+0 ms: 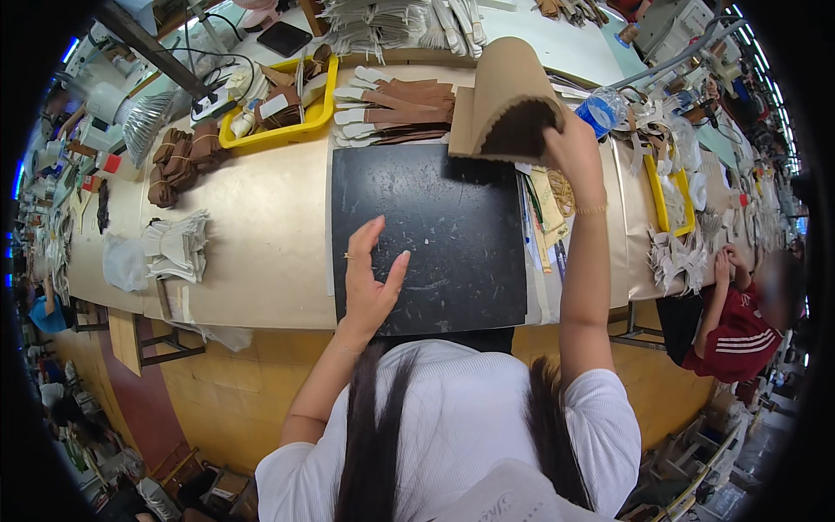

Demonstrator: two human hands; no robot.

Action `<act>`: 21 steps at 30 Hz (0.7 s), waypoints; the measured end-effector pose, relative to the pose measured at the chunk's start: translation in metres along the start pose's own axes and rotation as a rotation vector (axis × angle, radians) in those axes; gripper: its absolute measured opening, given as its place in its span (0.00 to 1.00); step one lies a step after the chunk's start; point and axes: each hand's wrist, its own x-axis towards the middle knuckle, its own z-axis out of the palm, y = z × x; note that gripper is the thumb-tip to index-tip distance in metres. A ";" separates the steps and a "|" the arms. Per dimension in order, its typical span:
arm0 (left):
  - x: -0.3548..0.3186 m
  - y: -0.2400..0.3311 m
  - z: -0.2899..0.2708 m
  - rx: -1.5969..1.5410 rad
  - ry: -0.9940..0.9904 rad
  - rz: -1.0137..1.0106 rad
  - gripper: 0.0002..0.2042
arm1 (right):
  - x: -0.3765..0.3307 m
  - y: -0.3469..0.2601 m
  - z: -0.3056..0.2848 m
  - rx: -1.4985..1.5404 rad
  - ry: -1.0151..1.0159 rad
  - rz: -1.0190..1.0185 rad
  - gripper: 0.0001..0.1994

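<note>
My right hand (576, 152) grips the edge of a brown cardboard-like sheet (515, 83). The sheet curls over in an arch, with a jagged lower edge and a dark underside, above the far right corner of a black work mat (426, 235). Some of my right fingers are hidden behind the sheet's edge. Over the mat's near left part, my left hand (370, 283) holds nothing, its thumb and index finger spread apart. Brown strips with white ends (396, 109) lie in a fanned row just beyond the mat, left of the sheet.
Left stand a yellow tray (326, 109) of brown and white pieces, brown bundles (181, 165) and a white stack (177, 245). A plastic bottle (600, 111) and pens (560, 258) are on the right. Farther right, a co-worker in a red shirt (739, 335) sits beside another yellow tray (659, 196).
</note>
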 end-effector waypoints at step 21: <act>-0.009 -0.019 0.011 -0.011 0.010 -0.154 0.23 | 0.020 0.069 0.068 0.082 -0.179 0.142 0.38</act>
